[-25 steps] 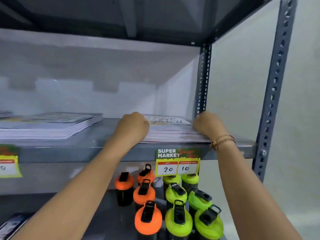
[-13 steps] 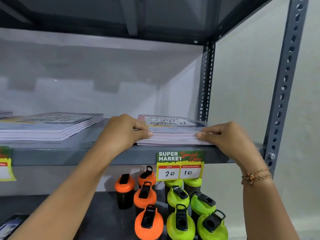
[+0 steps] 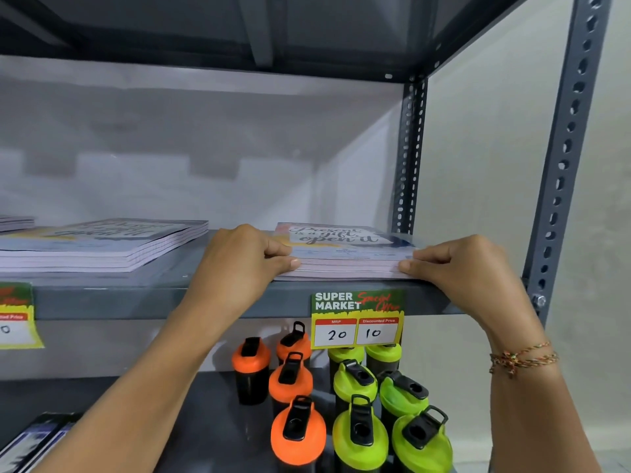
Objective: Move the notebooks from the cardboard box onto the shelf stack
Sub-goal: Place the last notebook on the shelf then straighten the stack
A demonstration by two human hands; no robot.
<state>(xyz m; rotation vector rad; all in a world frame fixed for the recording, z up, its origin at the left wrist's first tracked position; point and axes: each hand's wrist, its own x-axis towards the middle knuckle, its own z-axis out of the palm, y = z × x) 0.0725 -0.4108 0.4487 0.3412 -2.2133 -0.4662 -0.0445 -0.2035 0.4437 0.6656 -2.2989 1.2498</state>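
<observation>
squaring a stack of notebooks at the front edge of the shelf, near its right end — that looks like the step in hand. the left hand is curled at the stack's left front corner, thumb pressed against the page edges; the right hand is curled at the right front corner, fingertips pinching the edge. both hands are narrow, bearing on the stack rather than lifting it, as far as i can judge.

the stack lies flat, a few thin soft-cover books deep, top cover glossy with lettering. a second pile sits well apart to the left on the same shelf. the cardboard box is not in view.

handling, as i judge it: each book is light and floppy, and together they are still light but slippery, so glossy covers will slide over one another if pushed from one side only. best held by both short sides at once, or by the bound edge with a thumb on top. pinching one corner would fan or bend the pages. bottles stand below — a book sliding off the front could knock them.
</observation>
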